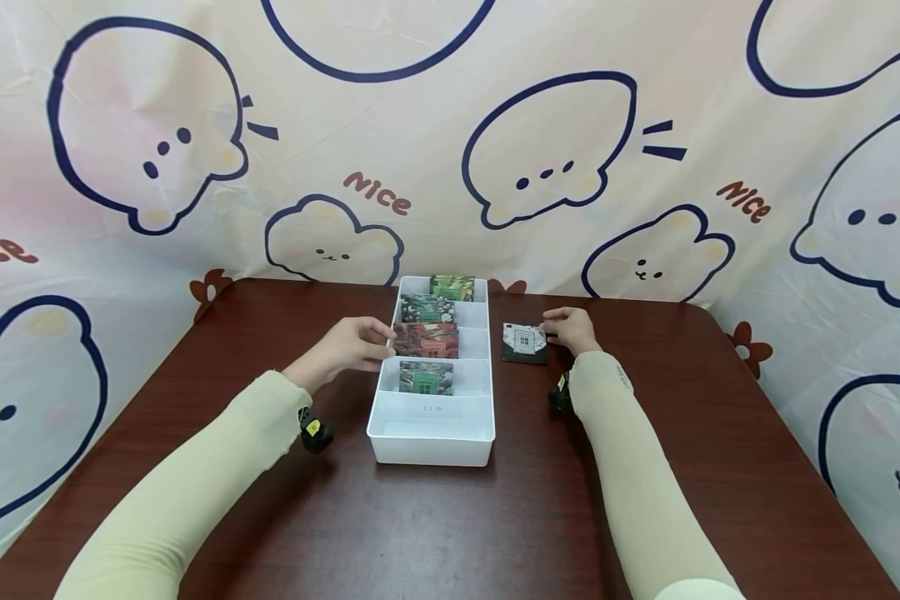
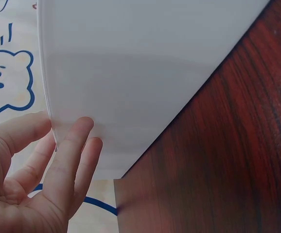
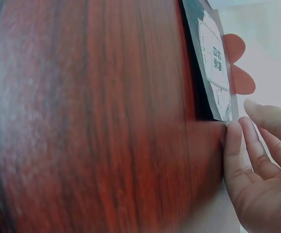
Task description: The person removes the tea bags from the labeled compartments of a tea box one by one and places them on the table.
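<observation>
A long white divided box [image 1: 431, 451] stands mid-table. My left hand [image 1: 350, 348] grips its left rim; in the left wrist view the thumb is at the rim and two fingers lie along the outer wall [image 2: 145, 87]. To the box's right, a black-and-white tea sachet [image 1: 525, 343] lies flat on the table. My right hand [image 1: 572, 330] is at that sachet's right edge, fingers loosely bent. In the right wrist view, its fingertips [image 3: 234, 132] are right at the sachet's corner, the thumb apart from the fingers.
From back to front, the box holds a light green sachet [image 1: 452, 287], a dark green one [image 1: 427, 308], a red one [image 1: 426, 340] and a grey-green one [image 1: 426, 378]. Small printed characters mark the front compartment. A cartoon-patterned curtain [image 1: 435, 150] hangs behind the dark wooden table [image 1: 435, 533].
</observation>
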A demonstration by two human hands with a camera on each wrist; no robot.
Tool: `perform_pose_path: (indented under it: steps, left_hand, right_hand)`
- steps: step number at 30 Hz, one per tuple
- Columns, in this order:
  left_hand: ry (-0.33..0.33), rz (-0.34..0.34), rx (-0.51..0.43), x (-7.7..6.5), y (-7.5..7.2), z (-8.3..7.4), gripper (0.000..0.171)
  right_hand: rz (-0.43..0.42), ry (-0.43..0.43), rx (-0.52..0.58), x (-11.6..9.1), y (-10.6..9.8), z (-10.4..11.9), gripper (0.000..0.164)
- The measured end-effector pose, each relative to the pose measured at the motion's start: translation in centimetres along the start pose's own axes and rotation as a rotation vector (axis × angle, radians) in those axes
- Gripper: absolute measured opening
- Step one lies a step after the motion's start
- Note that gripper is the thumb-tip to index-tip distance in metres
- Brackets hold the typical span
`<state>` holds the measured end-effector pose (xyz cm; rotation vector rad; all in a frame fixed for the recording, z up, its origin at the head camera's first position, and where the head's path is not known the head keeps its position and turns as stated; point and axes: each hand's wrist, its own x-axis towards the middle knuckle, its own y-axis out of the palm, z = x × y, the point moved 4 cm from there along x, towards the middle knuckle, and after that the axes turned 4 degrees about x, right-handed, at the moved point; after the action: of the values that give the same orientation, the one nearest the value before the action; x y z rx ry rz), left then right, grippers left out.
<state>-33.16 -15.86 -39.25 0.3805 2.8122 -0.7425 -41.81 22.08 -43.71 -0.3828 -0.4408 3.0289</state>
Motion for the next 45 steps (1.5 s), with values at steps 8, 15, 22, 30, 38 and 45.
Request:
perform_pose_path:
  steps: [8,15,22,30,38,45]
  left_hand:
    - [0.004,-0.002,0.002,-0.1,0.0,-0.1,0.037]
    - [0.011,-0.007,0.005,-0.2,0.0,-0.1,0.038]
    - [0.009,-0.005,-0.001,-0.2,0.1,-0.1,0.038]
    - [0.004,-0.010,-0.006,-0.2,0.1,-0.1,0.037]
    - [0.009,-0.008,0.005,-0.1,0.1,0.0,0.037]
    - [0.003,-0.005,0.004,-0.2,0.0,-0.1,0.038]
  right_hand:
    - [0.044,-0.053,0.113,-0.3,-0.1,1.1,0.043]
    - [0.187,-0.156,0.312,-3.0,1.1,5.4,0.046]
    - [0.308,-0.317,0.369,-7.7,3.6,9.4,0.034]
    - [0.453,-0.468,0.164,-10.9,8.5,9.6,0.029]
    - [0.509,-0.474,-0.111,-10.9,11.1,8.2,0.027]
    - [0.530,-0.442,-0.236,-10.5,11.8,7.7,0.026]
